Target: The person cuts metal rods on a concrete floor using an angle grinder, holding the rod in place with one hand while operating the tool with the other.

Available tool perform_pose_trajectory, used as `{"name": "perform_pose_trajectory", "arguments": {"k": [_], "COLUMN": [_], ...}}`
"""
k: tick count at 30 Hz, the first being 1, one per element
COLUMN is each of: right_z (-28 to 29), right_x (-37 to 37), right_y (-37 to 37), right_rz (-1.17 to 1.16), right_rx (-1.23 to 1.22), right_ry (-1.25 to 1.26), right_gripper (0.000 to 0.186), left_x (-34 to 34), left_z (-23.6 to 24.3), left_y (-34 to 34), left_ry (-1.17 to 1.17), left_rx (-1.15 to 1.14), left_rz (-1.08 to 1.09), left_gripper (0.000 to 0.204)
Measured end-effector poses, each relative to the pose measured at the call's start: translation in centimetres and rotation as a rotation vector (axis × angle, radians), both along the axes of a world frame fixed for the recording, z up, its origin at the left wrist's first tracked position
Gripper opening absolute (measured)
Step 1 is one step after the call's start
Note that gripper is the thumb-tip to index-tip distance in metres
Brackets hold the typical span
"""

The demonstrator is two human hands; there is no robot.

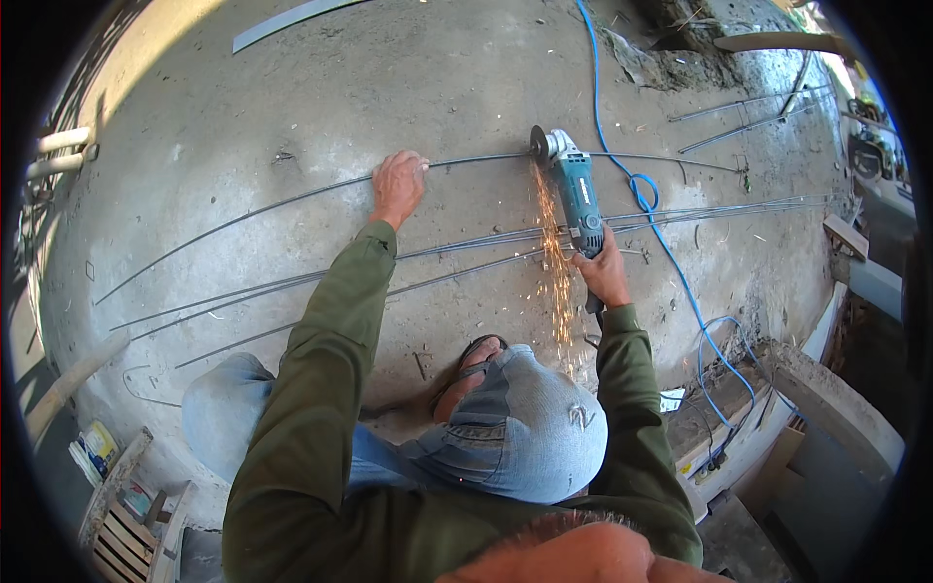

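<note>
My left hand (397, 185) is closed on a long thin steel rod (243, 215) lying across the concrete floor (466, 87). My right hand (603, 267) grips the rear of a teal angle grinder (581, 194). Its dark disc (540, 146) is on that rod, right of my left hand. Orange sparks (552, 262) stream from the disc down toward the floor beside my sandalled foot (466, 374). More long steel rods (408, 255) lie nearer me, passing under the grinder and sparks.
A blue cord (663, 243) loops along the right side. Short rods (739, 131) lie upper right and a flat pale strip (282, 25) at the back. A concrete ledge (826, 398) stands lower right. A bucket (92, 452) and slatted wooden piece (126, 534) sit lower left.
</note>
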State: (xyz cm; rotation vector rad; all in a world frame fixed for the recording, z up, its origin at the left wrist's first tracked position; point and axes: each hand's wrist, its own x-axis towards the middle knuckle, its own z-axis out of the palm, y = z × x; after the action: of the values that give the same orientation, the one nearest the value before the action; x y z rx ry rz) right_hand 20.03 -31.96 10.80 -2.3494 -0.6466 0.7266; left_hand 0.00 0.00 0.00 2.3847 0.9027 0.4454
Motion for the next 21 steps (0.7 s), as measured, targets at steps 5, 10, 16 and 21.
{"name": "perform_pose_trajectory", "arguments": {"k": [5,10,16,21], "right_z": [-0.2,-0.2,0.3,0.8], "right_x": [0.0,0.0,0.2,-0.3], "right_y": [-1.3,-1.0,0.4,-0.4], "right_rz": [0.038,0.018,0.048,0.034], "right_rx": [0.065,0.004,0.058,0.063], "right_ry": [0.023,-0.034,-0.038,-0.006], "right_gripper": [0.072,0.072,0.071,0.069], "left_x": [-0.6,0.1,0.2,0.0], "left_z": [-0.5,0.0,0.1,-0.1], "left_y": [-1.0,-0.4,-0.3,-0.5], "left_ry": [-0.015,0.019,0.059,0.087], "left_rx": [-0.003,0.003,0.000,0.006], "left_rz": [-0.006,0.014,0.026,0.017], "left_gripper": [0.012,0.012,0.012,0.013]}}
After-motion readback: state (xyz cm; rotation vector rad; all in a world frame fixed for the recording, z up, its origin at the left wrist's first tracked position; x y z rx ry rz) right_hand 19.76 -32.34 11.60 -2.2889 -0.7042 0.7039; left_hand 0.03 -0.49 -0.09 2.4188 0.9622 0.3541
